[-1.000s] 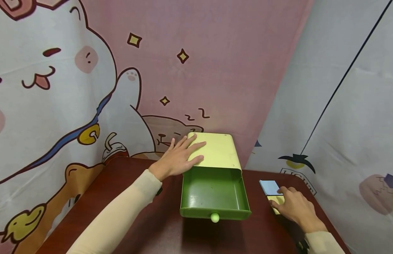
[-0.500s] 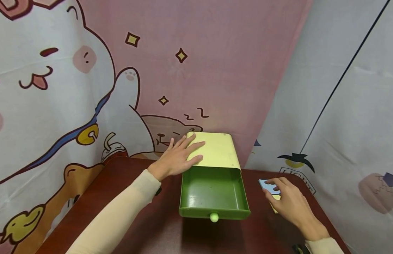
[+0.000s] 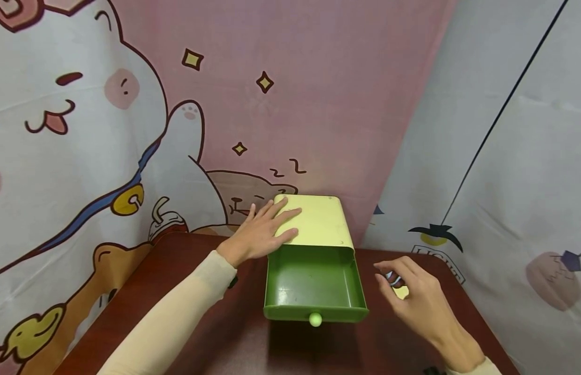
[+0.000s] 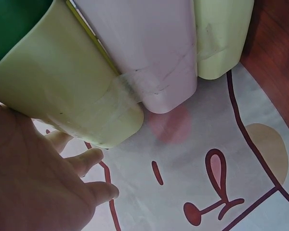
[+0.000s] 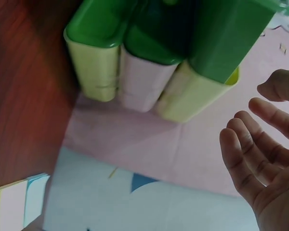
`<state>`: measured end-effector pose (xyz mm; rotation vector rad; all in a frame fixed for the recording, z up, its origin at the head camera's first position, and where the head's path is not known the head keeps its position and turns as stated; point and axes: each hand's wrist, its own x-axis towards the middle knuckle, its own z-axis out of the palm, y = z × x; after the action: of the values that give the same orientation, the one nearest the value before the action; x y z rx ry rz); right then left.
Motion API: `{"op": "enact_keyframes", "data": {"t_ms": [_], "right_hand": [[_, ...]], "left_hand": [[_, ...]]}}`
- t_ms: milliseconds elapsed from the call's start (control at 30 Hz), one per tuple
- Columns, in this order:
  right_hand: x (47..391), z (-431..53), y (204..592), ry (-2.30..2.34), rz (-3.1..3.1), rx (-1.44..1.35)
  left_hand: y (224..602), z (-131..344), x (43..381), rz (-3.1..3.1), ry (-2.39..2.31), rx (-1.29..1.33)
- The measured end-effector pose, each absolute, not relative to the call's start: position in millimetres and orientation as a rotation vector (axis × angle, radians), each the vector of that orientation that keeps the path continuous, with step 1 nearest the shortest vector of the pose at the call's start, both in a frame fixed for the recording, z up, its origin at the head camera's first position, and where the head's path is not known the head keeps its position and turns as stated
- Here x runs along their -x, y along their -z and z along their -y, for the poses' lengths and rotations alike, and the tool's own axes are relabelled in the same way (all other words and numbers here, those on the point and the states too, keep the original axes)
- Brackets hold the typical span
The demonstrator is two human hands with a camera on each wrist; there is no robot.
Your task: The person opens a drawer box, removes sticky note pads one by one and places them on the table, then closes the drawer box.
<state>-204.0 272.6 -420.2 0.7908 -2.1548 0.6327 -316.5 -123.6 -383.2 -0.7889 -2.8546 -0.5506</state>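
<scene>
Right hand (image 3: 423,299), fingers loosely curved around nothing, hangs just right of the pulled-out drawer (image 3: 313,284), which juts toward the wearer; left hand (image 3: 259,232), fingers spread, rests on the cabinet (image 3: 320,221).

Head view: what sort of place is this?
Probably an indoor work corner: a reddish-brown table, a cartoon backdrop behind it, and a drawer unit on the table with a green drawer pulled out.
</scene>
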Motion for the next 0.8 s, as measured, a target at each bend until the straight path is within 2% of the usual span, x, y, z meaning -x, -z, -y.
{"op": "enact_keyframes", "data": {"t_ms": [500, 800], "right_hand": [[171.5, -213.9, 386.5, -0.638, 1.746, -1.129], [161.5, -193.6, 392.0, -0.653, 1.682, -1.325]], "left_hand": [[386.2, 124.0, 317.2, 2.841, 0.548, 0.793], [387.8, 125.0, 318.0, 2.843, 0.553, 0.789]]}}
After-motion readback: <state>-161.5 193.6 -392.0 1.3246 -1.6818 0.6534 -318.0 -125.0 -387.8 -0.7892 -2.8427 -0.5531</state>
